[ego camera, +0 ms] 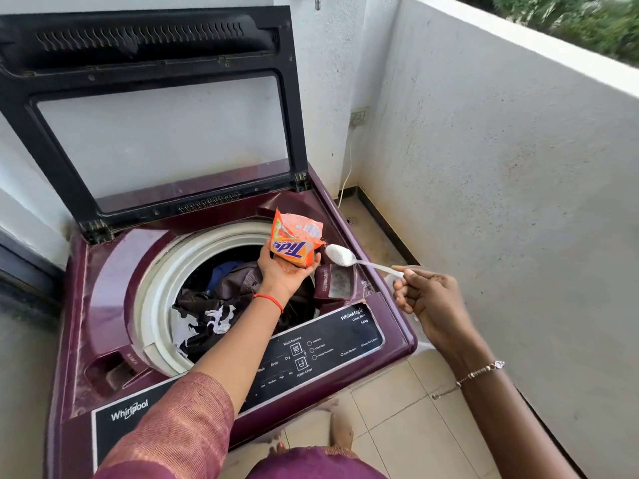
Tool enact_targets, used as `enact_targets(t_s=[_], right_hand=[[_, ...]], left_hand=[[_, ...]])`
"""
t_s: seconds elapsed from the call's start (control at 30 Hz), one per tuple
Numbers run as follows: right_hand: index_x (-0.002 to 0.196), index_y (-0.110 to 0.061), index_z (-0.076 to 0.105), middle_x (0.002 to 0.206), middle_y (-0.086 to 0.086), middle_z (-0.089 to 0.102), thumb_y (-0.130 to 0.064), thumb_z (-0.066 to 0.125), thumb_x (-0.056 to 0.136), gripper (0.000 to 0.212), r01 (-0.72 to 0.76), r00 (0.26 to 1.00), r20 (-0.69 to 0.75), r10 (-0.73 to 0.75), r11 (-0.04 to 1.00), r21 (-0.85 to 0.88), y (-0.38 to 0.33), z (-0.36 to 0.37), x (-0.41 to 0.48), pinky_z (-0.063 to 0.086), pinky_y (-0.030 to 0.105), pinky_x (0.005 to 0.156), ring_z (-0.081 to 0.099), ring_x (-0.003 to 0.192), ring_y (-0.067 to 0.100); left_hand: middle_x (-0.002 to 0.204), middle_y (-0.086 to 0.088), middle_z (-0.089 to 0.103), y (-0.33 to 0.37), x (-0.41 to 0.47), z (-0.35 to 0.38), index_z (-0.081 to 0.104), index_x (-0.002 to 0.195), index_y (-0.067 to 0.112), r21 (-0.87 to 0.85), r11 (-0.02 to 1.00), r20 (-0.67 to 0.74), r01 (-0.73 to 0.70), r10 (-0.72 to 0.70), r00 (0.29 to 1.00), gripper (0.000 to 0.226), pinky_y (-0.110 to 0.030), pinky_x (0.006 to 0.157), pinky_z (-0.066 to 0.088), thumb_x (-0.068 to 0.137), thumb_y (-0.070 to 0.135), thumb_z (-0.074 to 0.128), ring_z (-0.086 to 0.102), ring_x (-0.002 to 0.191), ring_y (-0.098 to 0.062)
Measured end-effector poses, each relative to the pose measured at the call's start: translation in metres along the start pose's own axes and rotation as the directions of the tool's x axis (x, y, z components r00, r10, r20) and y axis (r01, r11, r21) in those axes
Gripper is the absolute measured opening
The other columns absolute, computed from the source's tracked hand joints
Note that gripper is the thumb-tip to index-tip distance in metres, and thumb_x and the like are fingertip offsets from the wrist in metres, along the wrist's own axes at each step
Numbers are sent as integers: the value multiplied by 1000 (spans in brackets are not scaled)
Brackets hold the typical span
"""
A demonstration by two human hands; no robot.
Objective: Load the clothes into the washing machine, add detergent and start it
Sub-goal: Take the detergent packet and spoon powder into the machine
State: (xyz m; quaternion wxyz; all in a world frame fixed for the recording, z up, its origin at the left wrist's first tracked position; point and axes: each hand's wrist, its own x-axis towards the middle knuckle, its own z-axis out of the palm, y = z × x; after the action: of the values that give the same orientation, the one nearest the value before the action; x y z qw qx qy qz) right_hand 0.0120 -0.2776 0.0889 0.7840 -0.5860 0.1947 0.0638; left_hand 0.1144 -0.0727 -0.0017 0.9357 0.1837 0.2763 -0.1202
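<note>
Inside drum (162, 271), clothes (221, 305); spoon (375, 266) holds detergent (340, 254).

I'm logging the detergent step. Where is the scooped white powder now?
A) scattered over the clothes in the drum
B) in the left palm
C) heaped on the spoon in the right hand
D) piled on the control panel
C: the powder sits heaped on the white plastic spoon the right hand pinches, beside the orange Tide detergent packet.

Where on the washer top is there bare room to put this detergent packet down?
The maroon deck left of the drum rim is bare. Crowded: clothes pile inside that rim, and the detergent tray takes the right side.
</note>
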Motion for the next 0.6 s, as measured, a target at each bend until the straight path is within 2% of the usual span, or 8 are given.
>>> enact_targets(t_s=[0.07,0.23,0.37,0.53,0.6], right_hand=[[96,8,58,55,9,54,3,36,97,22,-13,1000,-24,14,1000,10,12,0,-1,38,16,36,50,38,10],[85,3,60,61,14,53,2,34,97,28,-24,996,-88,24,1000,3,34,0,-2,38,15,37,51,38,9],[82,1,60,57,12,54,4,34,97,30,-37,986,-161,41,999,32,46,2,-3,37,15,37,51,36,9],[83,4,58,61,14,52,6,32,96,29,-78,968,-229,98,992,95,54,8,-4,39,14,36,51,35,8],[93,9,56,61,14,54,7,32,96,25,-94,960,-249,130,984,150,56,11,-4,40,14,36,52,35,8]], left_hand=[[125,-24,49,1,2,-1,55,105,7,3,1000,-9,3,-3,1000,49,-50,78,44,95,47,29,49,111,-40],[107,-22,56,1,0,0,56,101,6,5,1000,-20,4,-4,1000,47,-47,76,45,95,45,30,54,94,-37],[106,-22,57,1,0,-1,56,100,5,9,1000,-20,11,-11,1000,47,-46,77,45,95,44,30,54,94,-37],[105,-22,57,2,1,-3,56,101,5,24,1000,-15,11,-11,1000,47,-47,80,43,95,44,30,54,93,-37],[105,-22,57,2,2,-3,56,100,6,23,1000,-13,12,-11,1000,47,-47,81,43,96,43,30,54,92,-37]])
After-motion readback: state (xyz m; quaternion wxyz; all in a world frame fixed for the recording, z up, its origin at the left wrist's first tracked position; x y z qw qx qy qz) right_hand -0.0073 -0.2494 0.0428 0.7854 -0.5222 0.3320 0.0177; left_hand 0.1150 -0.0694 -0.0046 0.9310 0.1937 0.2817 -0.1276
